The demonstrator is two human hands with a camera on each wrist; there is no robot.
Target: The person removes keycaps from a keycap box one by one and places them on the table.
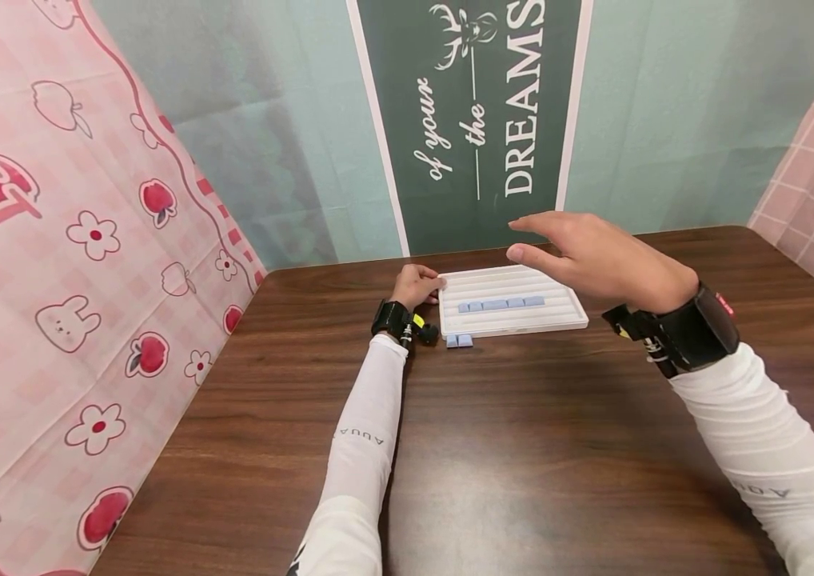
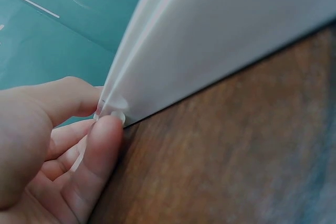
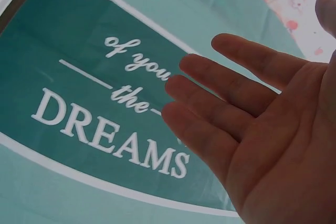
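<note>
Head view: tray (image 1: pixel 522 320) between hands (image 1: pixel 414 286) (image 1: pixel 597 258)

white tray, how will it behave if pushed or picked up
The tray seems stiff: its edges look straight where the left hand pinches it. Flat and broad, it would probably slide rather than roll. The row of blue pieces on it may shift if tilted.
</note>
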